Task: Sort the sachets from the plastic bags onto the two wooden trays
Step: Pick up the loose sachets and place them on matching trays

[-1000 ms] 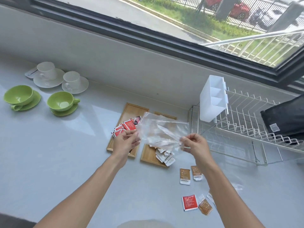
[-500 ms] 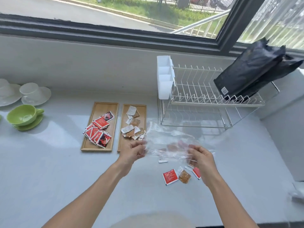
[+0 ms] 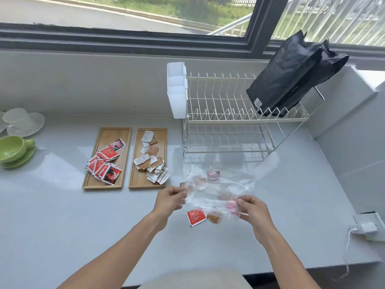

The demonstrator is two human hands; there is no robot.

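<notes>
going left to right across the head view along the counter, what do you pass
Green ceramic cup on its saucer → wooden tray of red sachets → wooden tray of brown and white sachets → clear plastic bag held between the hands → white wire dish rack → white charger with cable

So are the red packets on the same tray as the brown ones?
No, the red sachets fill the left tray; brown and white sachets fill the right tray.

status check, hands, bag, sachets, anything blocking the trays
Left hand and right hand both pinch the clear bag. Red sachet loose on counter. Trays unobstructed.
</notes>
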